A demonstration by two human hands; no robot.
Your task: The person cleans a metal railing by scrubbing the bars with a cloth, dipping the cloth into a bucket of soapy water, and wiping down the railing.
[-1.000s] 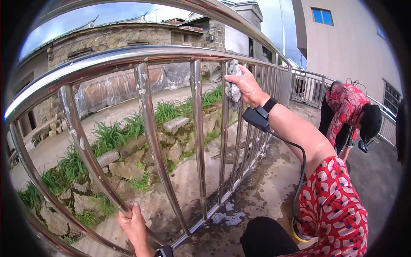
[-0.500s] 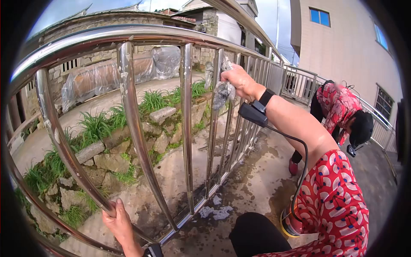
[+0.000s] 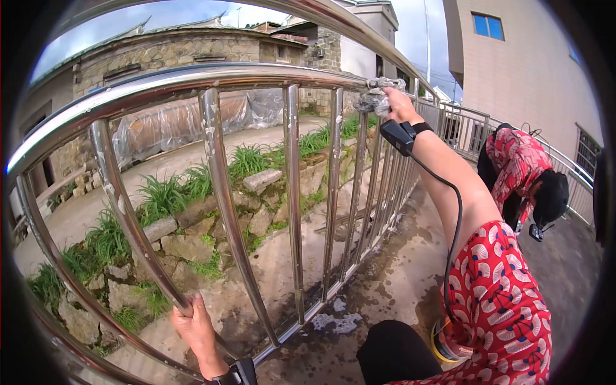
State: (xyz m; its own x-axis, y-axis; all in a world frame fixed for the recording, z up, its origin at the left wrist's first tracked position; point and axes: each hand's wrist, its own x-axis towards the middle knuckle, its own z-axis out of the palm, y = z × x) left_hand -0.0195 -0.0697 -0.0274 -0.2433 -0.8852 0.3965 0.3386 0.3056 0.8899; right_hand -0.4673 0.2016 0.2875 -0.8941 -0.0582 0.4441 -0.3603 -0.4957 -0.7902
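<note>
A wet grey rag [image 3: 374, 101] is pressed around the underside of the steel railing's top rail [image 3: 269, 74], where an upright bar meets it. My right hand [image 3: 402, 107] is closed on that rag, with the arm stretched forward. Low on the left, my left hand [image 3: 196, 326] is wrapped around an upright bar [image 3: 133, 221] of the same railing. White suds or spots cling to several bars and to the rail. A patch of foam [image 3: 337, 323] lies on the ground by the bottom rail [image 3: 311, 312].
A co-worker [image 3: 523, 170] in a red patterned top bends over at the right. A bucket [image 3: 447, 340] stands by my knee, partly hidden by my sleeve. Beyond the railing are a rough stone bank [image 3: 183, 247] with grass and plastic-covered stacks [image 3: 167, 128].
My right hand and the rag have moved up and to the right, from an upright bar to the top rail. My left hand stays on its bar. The view has shifted slightly.
</note>
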